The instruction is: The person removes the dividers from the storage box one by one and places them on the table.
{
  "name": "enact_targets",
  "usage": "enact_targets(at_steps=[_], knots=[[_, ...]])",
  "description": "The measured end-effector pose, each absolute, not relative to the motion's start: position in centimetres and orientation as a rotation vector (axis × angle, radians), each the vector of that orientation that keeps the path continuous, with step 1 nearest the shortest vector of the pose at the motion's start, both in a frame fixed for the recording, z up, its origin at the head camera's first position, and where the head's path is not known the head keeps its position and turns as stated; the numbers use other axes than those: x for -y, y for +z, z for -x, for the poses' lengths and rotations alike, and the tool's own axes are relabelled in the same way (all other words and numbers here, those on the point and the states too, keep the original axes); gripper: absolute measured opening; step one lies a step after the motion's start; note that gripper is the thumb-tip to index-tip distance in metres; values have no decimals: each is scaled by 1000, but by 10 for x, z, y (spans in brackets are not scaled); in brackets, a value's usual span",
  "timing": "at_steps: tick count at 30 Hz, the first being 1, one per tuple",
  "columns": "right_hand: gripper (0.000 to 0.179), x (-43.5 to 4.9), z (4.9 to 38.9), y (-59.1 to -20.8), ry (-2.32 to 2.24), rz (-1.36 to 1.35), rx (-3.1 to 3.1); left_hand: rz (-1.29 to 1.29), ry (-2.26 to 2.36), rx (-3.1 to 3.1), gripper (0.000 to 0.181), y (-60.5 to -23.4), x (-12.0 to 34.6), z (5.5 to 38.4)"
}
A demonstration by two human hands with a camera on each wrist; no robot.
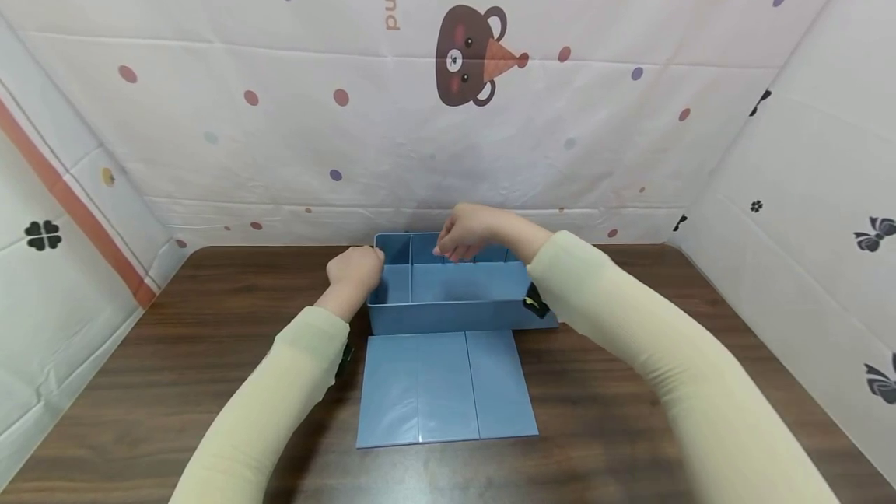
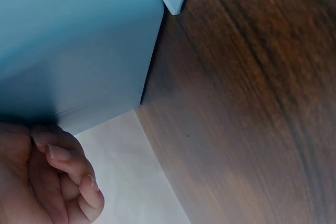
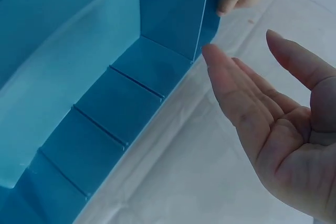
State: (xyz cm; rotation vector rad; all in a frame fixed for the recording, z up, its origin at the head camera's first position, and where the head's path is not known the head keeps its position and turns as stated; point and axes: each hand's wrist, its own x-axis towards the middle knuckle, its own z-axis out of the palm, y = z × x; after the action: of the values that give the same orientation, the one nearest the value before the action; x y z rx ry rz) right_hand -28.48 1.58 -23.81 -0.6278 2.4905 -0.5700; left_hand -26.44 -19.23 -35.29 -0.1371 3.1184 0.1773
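Observation:
A blue open-topped storage box (image 1: 462, 317) stands lengthwise near the back of the table. An upright divider (image 1: 411, 271) splits off its left compartment, and thin ridges line the inside of its far wall. My left hand (image 1: 355, 269) grips the box's left end wall, with the thumb over the rim and curled fingers (image 2: 68, 156) against the outside. Above the far side of the box hovers my right hand (image 1: 463, 233). In the right wrist view its fingers (image 3: 247, 95) are extended, the thumb is apart, and nothing is held.
Flat blue panels (image 1: 444, 387) with two lengthwise seams lie on the wooden table (image 1: 616, 411), just in front of the box. Behind the table hangs a white sheet (image 1: 392, 131) with dots and a bear print. Another patterned sheet (image 1: 791, 201) covers the right side.

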Motion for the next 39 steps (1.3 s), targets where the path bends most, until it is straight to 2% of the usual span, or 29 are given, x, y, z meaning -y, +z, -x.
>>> enact_targets(at_steps=[8,17,27,37,39], knots=[[36,18,301,-251,-403,612,-2520,110,127,-3127,29,-354,193,264],[34,49,304,-275,-478,513,-2513,100,90,-3106,28,-357,194,264],[36,59,313,-290,-433,478,-2514,208,264,-3120,41,-356,191,268],[32,66,308,-291,-525,439,-2510,206,271,-3132,42,-356,192,269],[27,67,307,-291,-521,440,-2528,205,261,-3131,40,-355,192,267]])
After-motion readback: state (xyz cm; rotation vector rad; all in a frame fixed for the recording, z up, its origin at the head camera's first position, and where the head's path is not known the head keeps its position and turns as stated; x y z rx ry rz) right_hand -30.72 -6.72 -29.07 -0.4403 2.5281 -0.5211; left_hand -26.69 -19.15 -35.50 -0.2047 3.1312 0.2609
